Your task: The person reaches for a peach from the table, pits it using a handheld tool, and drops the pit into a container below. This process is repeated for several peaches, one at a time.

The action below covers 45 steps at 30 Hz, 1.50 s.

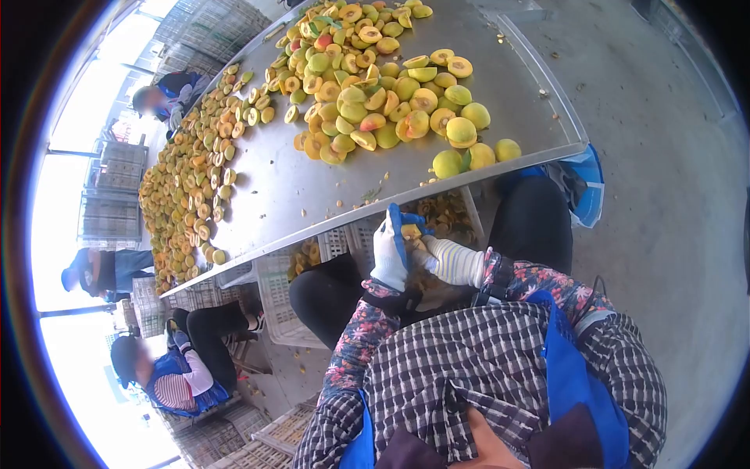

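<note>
My left hand (391,252), in a white glove with a blue palm, is closed around a piece of cut yellow peach (411,232) just below the table edge. My right hand (455,262), in a striped knit glove, meets it from the right with its fingers closed at the fruit. Whatever lies inside the right fingers is too small and hidden to make out. On the metal table (269,187) in front, a heap of halved and whole peaches (351,102) reaches to the near right corner. Below my hands sits a crate (471,215) with fruit scraps.
A long pile of peach halves (187,180) covers the table's left side. A white plastic crate (277,297) stands by my left knee, a blue bag (587,184) at the table's right corner. Co-workers sit along the left, one in a blue vest (176,375). Stacked crates (109,211) stand behind.
</note>
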Each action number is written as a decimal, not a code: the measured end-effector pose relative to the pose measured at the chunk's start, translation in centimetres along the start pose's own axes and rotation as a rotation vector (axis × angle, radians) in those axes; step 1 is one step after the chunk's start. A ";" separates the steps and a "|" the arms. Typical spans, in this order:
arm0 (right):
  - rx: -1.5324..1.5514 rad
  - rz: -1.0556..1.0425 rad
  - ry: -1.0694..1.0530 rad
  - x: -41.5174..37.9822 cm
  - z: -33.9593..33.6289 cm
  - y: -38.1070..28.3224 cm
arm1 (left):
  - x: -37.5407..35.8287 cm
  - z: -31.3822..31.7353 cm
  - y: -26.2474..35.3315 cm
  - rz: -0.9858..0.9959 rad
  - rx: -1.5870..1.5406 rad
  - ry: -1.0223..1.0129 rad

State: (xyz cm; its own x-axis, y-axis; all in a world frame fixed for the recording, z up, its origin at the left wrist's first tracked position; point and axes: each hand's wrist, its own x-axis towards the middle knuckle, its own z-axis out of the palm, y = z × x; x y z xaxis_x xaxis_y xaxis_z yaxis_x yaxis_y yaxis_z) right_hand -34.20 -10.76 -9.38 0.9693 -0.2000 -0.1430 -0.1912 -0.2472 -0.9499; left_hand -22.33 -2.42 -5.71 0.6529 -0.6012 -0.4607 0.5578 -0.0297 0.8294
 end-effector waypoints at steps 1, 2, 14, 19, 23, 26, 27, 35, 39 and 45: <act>0.210 0.006 -0.067 0.2 0.2 0.6 | 0.1 -0.3 -0.1 -0.002 0.001 0.001; 0.420 0.012 -0.133 0.4 0.4 1.2 | 0.5 -0.8 -0.3 0.017 0.089 -0.019; 0.812 0.490 -0.310 -1.1 -2.6 -3.2 | 1.1 -1.0 0.7 -0.106 0.326 -0.106; 1.069 0.594 -0.390 -1.1 -2.7 -2.3 | 0.2 -0.4 -0.1 0.019 0.151 -0.080; 0.527 0.340 -0.237 -1.1 -2.1 -3.5 | 0.5 -0.6 -0.2 -0.072 0.041 -0.047; 0.429 0.023 -0.175 1.0 0.3 2.3 | 1.4 -1.4 -0.5 -0.134 -0.024 -0.046; 0.338 -0.077 -0.170 1.3 -0.1 2.2 | 1.7 -1.7 -0.8 -0.123 -0.039 -0.060; 0.657 0.660 -0.320 -0.3 -1.8 -2.3 | 0.4 -0.9 -1.2 -0.058 -0.003 0.046; 0.029 -0.043 -0.017 0.3 -0.5 -1.0 | 0.9 -0.9 -0.9 -0.101 0.006 0.055; 0.016 -0.018 -0.204 0.6 -1.7 0.1 | 1.5 -2.3 -0.5 -0.126 0.169 -0.127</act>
State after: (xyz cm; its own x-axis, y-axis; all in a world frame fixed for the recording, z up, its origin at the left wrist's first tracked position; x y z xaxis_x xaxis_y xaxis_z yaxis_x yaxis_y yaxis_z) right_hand -33.91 -12.50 -9.11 0.9841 0.0005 -0.1777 -0.1727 -0.2333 -0.9569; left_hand -20.40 -1.44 -7.52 0.5085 -0.6794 -0.5291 0.5303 -0.2370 0.8140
